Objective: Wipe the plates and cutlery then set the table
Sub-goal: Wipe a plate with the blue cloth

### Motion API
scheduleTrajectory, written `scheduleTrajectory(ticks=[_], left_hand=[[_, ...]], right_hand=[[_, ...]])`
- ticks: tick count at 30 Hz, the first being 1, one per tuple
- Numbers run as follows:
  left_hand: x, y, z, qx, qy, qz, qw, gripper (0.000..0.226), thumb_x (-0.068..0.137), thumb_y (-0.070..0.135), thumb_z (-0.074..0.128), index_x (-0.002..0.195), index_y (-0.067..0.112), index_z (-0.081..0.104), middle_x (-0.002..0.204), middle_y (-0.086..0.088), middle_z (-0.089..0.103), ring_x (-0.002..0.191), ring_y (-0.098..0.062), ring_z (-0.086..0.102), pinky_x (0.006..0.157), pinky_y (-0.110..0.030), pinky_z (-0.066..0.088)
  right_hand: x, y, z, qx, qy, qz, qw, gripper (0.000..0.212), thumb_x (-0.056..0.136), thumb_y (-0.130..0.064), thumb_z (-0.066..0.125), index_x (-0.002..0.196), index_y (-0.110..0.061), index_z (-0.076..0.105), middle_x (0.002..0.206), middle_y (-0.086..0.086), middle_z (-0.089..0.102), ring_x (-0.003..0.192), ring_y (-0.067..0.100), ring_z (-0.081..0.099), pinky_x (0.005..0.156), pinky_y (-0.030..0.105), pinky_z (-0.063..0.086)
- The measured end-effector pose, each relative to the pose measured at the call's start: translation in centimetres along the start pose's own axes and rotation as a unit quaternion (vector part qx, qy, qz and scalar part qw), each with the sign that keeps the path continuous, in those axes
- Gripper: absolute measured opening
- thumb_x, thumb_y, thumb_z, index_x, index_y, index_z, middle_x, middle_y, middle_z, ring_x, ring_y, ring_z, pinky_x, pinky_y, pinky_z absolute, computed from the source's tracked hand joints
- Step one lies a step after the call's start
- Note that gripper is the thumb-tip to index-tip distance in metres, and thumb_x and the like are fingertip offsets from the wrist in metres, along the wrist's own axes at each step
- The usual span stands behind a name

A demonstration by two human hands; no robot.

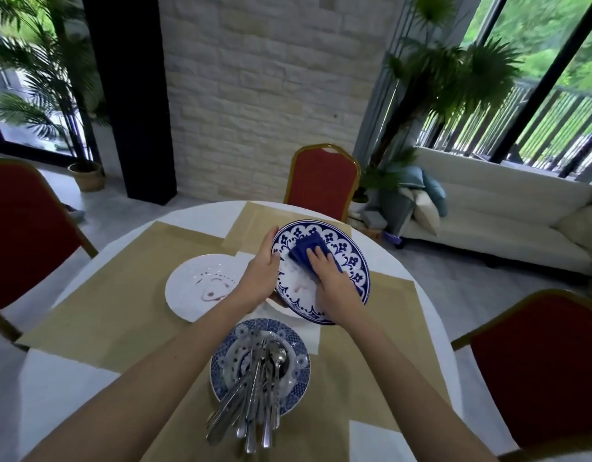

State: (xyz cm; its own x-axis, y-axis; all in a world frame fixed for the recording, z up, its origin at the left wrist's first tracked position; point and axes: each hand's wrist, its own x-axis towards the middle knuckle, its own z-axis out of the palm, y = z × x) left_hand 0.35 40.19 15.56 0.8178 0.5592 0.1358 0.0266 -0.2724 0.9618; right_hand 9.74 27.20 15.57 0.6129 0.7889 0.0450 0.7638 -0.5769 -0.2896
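The left hand [259, 271] grips the blue-rimmed plate [353, 261] at its 9 o'clock edge, thumb on the upper face and fingers curled underneath. The plate is held tilted above the worktop [71, 388], at about 1 o'clock from its centre. The right hand [333, 283] holds a folded blue cloth [306, 248] under bent fingers and presses it on the plate face. Hand and cloth cover the plate's centre and its 4 o'clock side.

A stained white plate [194, 288] lies at 10 o'clock; the left forearm crosses its 3 o'clock rim. A patterned plate [221, 365] at 6 o'clock carries the cutlery [254, 401], handles overhanging toward 6 o'clock. Tan placemats [121, 295] lie under all plates. Red chairs stand at 12 o'clock [323, 181], 9 o'clock [24, 235] and 4 o'clock [538, 378]. A white sofa [488, 221] stands beyond, at 2 o'clock.
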Motion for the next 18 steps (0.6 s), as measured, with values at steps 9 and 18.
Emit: scheduleTrajectory(ticks=[9,18], left_hand=[[-0.9,0.4,1.4,-0.083,-0.02,0.008,0.996,0.045,0.103,0.021,0.03,0.143,0.041,0.025,0.14,0.009,0.043,0.125,-0.011,0.046,0.105,-0.036,0.042],[0.3,1.5,-2.3,-0.066,0.039,0.046,0.996,0.043,0.103,0.018,0.029,0.142,0.037,0.028,0.136,0.007,0.045,0.123,-0.012,0.047,0.094,-0.029,0.045]], right_hand=[[-0.3,1.7,-2.0,-0.087,0.082,0.045,0.992,0.074,0.092,-0.004,0.046,0.153,-0.014,0.006,0.161,0.009,-0.002,0.148,0.026,-0.001,0.119,0.041,0.009],[-2.8,3.0,-2.0,-0.072,0.051,-0.167,0.982,0.058,0.088,0.011,0.047,0.142,-0.008,0.043,0.151,0.013,0.036,0.141,0.031,0.031,0.115,0.04,0.026]])
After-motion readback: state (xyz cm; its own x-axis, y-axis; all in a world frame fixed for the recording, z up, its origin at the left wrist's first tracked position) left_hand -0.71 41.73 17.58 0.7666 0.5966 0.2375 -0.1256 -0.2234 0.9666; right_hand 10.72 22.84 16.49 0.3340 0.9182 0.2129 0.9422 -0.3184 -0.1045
